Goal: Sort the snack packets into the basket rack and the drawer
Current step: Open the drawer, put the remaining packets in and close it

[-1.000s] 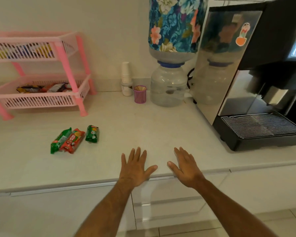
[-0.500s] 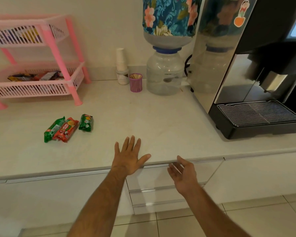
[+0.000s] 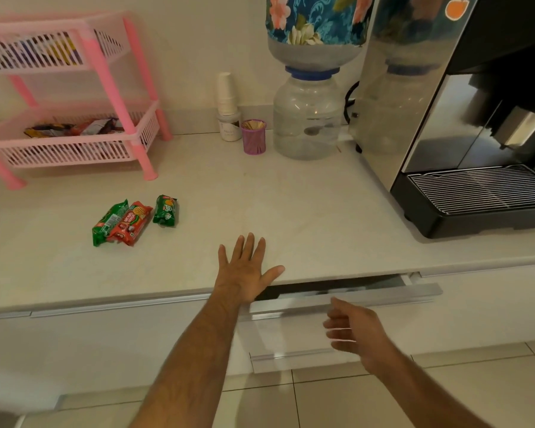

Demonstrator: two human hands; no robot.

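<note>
On the pale desk (image 3: pixel 290 196) | three green and red snack packets (image 3: pixel 130 222) lie left of flat, released left hand (image 3: pixel 247 270), long axes pointing away | right hand (image 3: pixel 352 332) loosely released beside slightly open white drawer (image 3: pixel 290 332) | left hand nearer.

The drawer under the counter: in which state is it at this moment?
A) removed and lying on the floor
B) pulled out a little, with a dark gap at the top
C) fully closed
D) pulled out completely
B: the drawer stands slightly out from the counter edge, showing a narrow dark gap, while the right hand is just in front of it.
</note>
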